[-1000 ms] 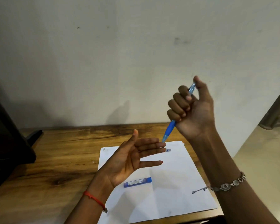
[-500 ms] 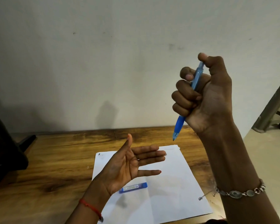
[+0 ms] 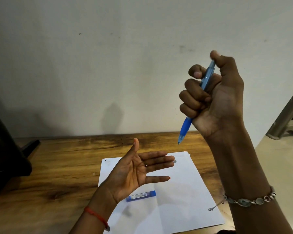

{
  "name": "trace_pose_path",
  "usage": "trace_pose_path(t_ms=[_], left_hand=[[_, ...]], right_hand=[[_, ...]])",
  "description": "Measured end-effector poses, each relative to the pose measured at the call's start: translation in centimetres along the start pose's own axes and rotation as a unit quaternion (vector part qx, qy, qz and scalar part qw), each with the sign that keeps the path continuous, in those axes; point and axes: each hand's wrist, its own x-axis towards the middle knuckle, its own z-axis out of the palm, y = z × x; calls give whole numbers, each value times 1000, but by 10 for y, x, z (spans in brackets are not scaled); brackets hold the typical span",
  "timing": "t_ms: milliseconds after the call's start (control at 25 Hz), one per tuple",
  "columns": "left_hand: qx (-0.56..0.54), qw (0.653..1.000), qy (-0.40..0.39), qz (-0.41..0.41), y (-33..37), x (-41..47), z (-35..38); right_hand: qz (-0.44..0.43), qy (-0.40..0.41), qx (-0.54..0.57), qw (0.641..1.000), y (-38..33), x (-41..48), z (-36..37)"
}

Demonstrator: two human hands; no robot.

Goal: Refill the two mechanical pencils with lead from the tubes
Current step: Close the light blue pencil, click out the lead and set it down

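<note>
Head view. My right hand (image 3: 215,98): grip closed round blue pencil (image 3: 195,105), tip down, thumb on its top, raised above the tabletop (image 3: 57,162). My left hand (image 3: 134,173): open, palm up, empty. Lead tube (image 3: 141,196): flat on paper (image 3: 176,200), contents not discernible.

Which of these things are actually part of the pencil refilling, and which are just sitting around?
Part of the job: blue mechanical pencil in the right hand; blue lead tube; open left hand.

Just around: white paper; wooden desk; bracelet.

Plain room, likely home or study: wooden desk (image 3: 61,166) against bare white wall (image 3: 108,65), paper sheet (image 3: 184,200).
</note>
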Motion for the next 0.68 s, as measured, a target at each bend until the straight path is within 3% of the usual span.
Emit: trace_pose_path(t_ms=[680], left_hand=[[35, 999, -22, 1, -3, 3, -1]], right_hand=[[-19, 16, -4, 1000, 5, 9, -8]])
